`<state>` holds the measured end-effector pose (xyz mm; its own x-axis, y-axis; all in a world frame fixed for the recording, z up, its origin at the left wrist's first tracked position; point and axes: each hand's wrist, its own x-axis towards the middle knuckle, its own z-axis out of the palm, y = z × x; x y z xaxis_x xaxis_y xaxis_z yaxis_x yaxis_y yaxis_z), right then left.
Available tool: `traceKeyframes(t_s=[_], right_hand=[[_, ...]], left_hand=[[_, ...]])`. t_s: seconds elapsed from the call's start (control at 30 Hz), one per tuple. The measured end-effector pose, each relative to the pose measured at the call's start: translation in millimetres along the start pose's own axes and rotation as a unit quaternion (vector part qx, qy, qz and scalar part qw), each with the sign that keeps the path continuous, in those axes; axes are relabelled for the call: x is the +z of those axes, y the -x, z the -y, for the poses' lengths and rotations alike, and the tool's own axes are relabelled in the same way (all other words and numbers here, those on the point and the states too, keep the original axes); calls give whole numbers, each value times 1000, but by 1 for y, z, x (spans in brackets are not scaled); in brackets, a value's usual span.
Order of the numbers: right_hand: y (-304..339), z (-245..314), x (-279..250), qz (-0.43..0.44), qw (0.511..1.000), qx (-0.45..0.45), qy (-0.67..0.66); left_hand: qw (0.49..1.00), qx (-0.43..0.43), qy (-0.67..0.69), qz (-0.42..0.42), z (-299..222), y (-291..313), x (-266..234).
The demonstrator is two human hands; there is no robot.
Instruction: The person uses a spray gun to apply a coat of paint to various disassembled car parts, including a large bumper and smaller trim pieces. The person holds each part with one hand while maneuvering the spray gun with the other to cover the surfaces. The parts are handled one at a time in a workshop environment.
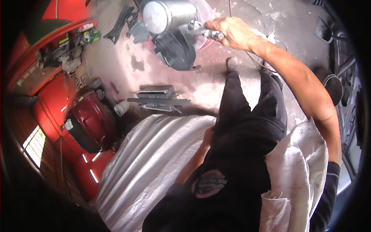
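Note:
My right hand (231,33) is stretched out ahead, its fingers wrapped round the handle of a metal spray gun (211,34). A large silver cup (170,15) sits at the gun's far end, apparently joined to it. Just below the cup is a dark grey molded plastic part (176,50) with a patch of mesh. A pinkish round surface shows partly behind it. My left hand (208,136) hangs low beside my body, against a silvery cover; its fingers are hidden.
The silver cover (154,150) drapes over something at my left. Beyond it, flat metal pieces (156,96) lie on the concrete floor, near a dark red car part (91,120). A thin hose (257,62) runs by my feet. Parts crowd the right edge. Pale cloth (295,162) hangs on my shoulder.

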<state>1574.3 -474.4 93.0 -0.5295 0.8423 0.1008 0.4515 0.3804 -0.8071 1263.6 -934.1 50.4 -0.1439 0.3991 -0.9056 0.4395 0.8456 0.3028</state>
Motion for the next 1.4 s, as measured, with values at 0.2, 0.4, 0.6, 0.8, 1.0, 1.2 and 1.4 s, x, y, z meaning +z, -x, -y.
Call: traceKeyframes(t_s=[0.2,0.4,0.6,0.8,1.0,1.2,1.4], right_hand=[[31,2,21,10,999,16,-37],[94,18,108,214,976,27,-26],[96,49,125,272,962,-26,-13],[28,60,98,228,973,-24,15],[-22,80,54,-11,1000,-18,-15],[4,104,60,168,985,20,16],[74,112,127,290,955,-57,-27]], left_hand=[[997,5,67,-32,-48,28,31],[998,33,29,-41,-20,4,59],[995,6,95,-39,-20,6,67],[992,15,105,-63,-28,20,74],[984,17,163,-73,-6,20,94],[981,45,168,-87,-1,15,116],[966,190,105,-138,46,-5,131]])
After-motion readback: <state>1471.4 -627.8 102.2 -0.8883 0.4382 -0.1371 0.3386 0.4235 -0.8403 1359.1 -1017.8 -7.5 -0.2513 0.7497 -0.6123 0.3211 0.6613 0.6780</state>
